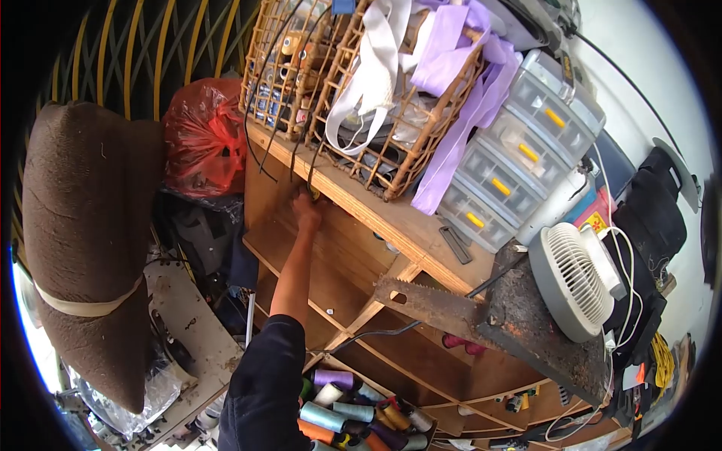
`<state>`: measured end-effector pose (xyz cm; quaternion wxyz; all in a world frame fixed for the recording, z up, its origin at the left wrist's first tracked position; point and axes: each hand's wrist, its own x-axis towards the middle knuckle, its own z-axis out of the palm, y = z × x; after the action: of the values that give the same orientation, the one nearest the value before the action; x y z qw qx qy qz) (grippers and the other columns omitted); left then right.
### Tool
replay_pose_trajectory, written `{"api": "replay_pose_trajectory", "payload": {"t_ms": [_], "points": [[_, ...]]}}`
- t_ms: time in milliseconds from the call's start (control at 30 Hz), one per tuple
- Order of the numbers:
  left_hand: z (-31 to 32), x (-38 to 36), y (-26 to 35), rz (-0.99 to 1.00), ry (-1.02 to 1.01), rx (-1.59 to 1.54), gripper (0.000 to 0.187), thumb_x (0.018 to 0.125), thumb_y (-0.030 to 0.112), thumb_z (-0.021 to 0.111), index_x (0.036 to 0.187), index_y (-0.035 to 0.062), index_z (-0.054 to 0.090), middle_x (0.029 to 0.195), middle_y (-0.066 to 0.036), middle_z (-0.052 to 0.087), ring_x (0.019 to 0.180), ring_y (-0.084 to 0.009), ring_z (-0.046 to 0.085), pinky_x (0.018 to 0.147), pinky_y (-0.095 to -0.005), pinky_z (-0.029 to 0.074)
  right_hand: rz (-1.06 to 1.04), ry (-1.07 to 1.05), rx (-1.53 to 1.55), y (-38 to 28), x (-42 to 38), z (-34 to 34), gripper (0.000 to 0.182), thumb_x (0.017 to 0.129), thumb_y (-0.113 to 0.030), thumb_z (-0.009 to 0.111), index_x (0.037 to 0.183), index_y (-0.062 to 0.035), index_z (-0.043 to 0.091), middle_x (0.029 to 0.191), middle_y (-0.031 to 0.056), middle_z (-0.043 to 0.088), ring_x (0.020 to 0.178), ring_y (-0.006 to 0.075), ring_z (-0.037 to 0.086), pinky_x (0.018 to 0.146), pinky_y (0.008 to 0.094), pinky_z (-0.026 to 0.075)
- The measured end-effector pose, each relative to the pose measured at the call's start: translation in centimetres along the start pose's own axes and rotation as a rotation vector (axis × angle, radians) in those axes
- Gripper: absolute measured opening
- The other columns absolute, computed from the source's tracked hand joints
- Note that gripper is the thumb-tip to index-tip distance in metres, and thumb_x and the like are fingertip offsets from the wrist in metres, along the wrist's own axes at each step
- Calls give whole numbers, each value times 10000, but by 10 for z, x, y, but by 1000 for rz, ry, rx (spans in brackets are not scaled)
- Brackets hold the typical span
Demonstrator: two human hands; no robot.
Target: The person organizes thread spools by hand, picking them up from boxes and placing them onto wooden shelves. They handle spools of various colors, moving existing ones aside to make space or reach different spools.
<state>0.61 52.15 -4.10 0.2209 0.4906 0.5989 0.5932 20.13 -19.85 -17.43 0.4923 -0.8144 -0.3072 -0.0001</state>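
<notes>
My left hand (306,212) reaches up into the upper compartment of a wooden shelf (353,233), close beneath its top board. Its fingers look bent together at a small yellow and dark item (314,194), too small to name and partly hidden. Thin black cords hang down from the wicker basket (406,143) just above the hand. The forearm is bare below a dark sleeve (265,383). My right hand is out of view.
A red plastic bag (203,139) and a brown wrapped bundle (86,225) stand at the left. Thread spools (353,411) lie below. At the right are clear drawers (519,150), a white fan (575,282) and a rusty toothed blade (432,301).
</notes>
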Motion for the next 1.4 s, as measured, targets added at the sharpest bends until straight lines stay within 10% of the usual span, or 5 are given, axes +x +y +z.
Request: {"api": "replay_pose_trajectory", "payload": {"t_ms": [167,600,900,1200,1400], "points": [[19,-1,-24,175,155,-187,302,771,28,583,1069,7,540,932,-264,644,908,-462,607,762,-506,486,-1,-28,8,-1,6,0,528,896,-156,658,1335,-9,404,1037,93,552,840,186,515,708,313,465],[25,7,-37,248,184,-149,162,729,38,609,880,-11,576,885,-275,609,886,-483,564,740,-510,449,4,-35,28,-3,9,-2,566,892,-113,657,1374,-6,379,1033,81,551,822,172,507,686,297,462],[18,3,-38,132,159,20,637,584,257,853,1097,13,564,1025,-220,626,917,-417,620,797,-449,512,31,7,48,3,-3,-4,595,890,-83,657,1401,-5,362,1031,73,551,809,162,502,671,286,461],[-189,-195,75,47,-619,-457,311,805,59,692,1079,12,554,942,-59,633,833,-114,626,689,-278,502,82,50,161,27,-31,-30,626,888,-54,656,1428,-3,345,1028,65,551,796,152,497,656,275,459],[-252,-335,72,-29,-1027,-614,333,829,128,732,1113,52,575,963,-33,645,855,-110,633,740,-256,498,-261,48,-250,-57,2,-24,753,753,-212,790,1348,34,400,1200,171,544,1112,289,523,947,380,425]]}}
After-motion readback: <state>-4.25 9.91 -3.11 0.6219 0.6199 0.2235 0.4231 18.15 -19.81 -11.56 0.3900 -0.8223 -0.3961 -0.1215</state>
